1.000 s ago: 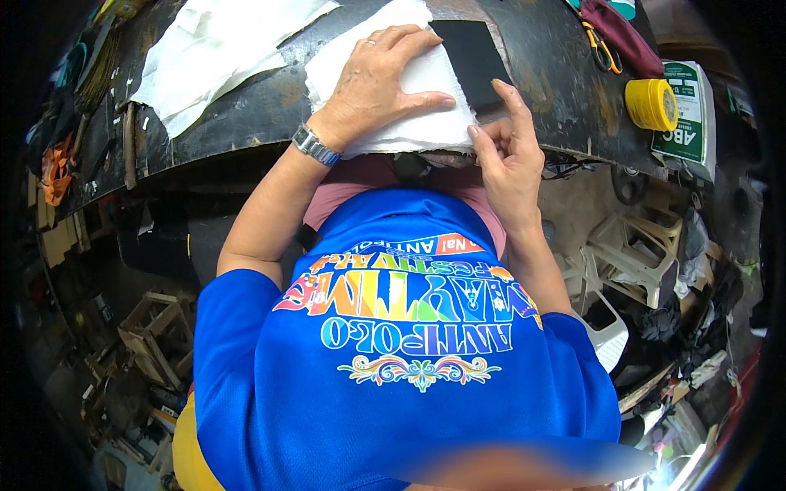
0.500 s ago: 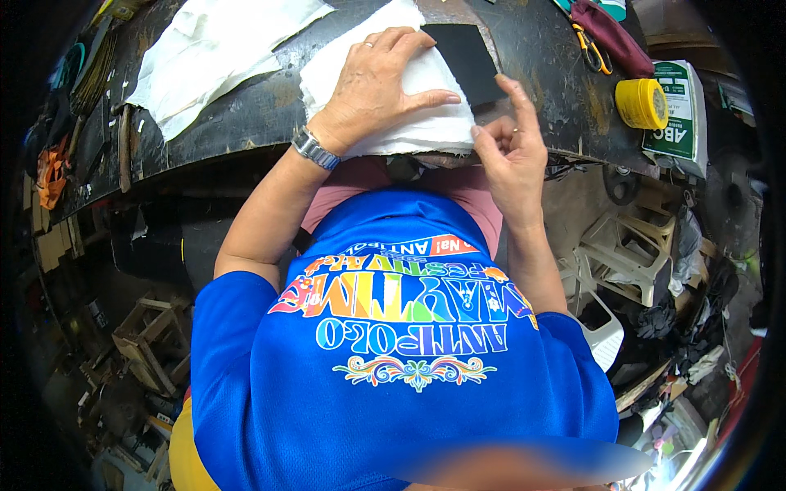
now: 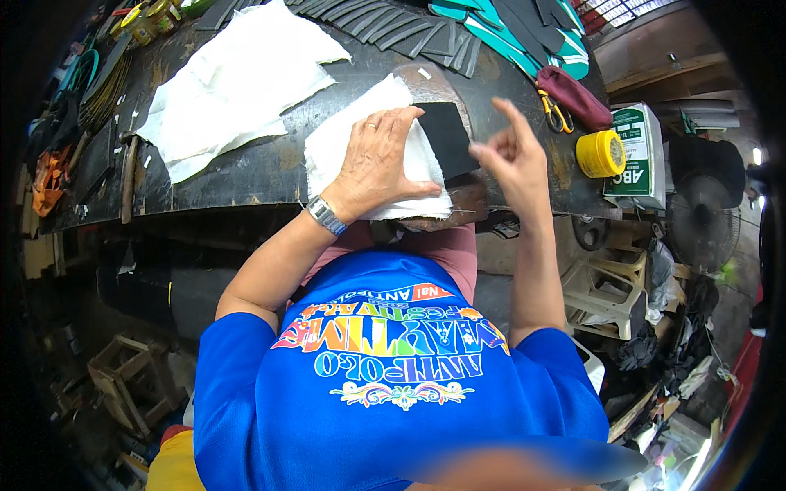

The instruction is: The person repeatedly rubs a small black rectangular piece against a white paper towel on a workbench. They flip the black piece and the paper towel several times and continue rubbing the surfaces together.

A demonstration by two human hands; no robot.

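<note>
My left hand [image 3: 378, 159] lies flat on a frayed white cloth [image 3: 334, 146] near the table's front edge, its thumb spread to the right. A black rectangular sheet [image 3: 452, 146] sticks out from under the cloth's right side, and both rest on a worn brown board [image 3: 463, 203]. Just right of the black sheet hovers my right hand [image 3: 520, 159], slightly blurred. Its index finger points up, the thumb reaches left, and the other fingers curl; I see nothing held in it.
More white cloth [image 3: 237, 74] lies to the left, beside a wooden handle [image 3: 129, 180]. Black strips [image 3: 389, 29] line the far side. At right are orange-handled scissors [image 3: 558, 114], a maroon pouch [image 3: 575, 100], a yellow tub [image 3: 600, 154] and a green-and-white can [image 3: 643, 155].
The view has shifted, showing more of the table's far side. My right hand has come away from the cloth's right edge, its fingers spread wider. My left hand stays on the cloth.
</note>
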